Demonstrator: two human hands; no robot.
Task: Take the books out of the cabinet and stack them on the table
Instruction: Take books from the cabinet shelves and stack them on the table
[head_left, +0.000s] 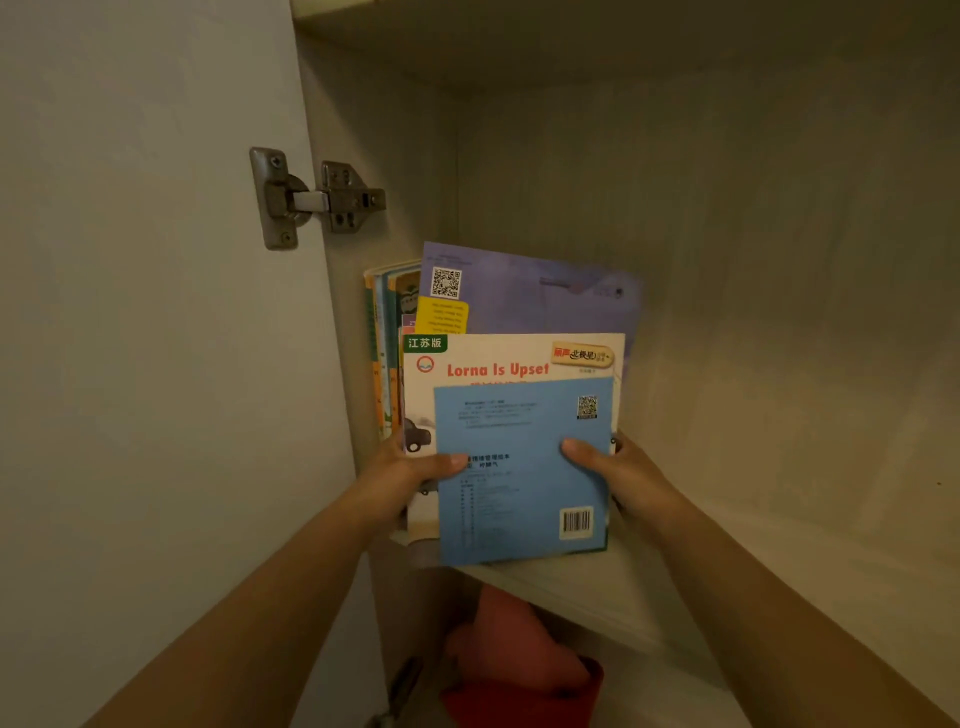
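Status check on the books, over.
Left hand and right hand grip the blue book stack. More books remain on the shelf. Nothing blocking.

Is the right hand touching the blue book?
Touching. The head view shows the right hand with its thumb lying on the blue book cover, gripping its right edge.

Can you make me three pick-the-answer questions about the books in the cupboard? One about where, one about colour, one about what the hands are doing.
1. Where is the metal hinge?
A. left of the books
B. under the shelf
C. right of the books

2. What colour is the front book?
A. green
B. blue
C. black

3. What are the hands doing?
A. hanging free
B. closing the door
C. holding the books

Answers:
1 A, it joins the door to the cabinet wall, left of the books.
2 B, its cover is light blue.
3 C, the left hand and right hand grip the book edges, thumbs on the cover.
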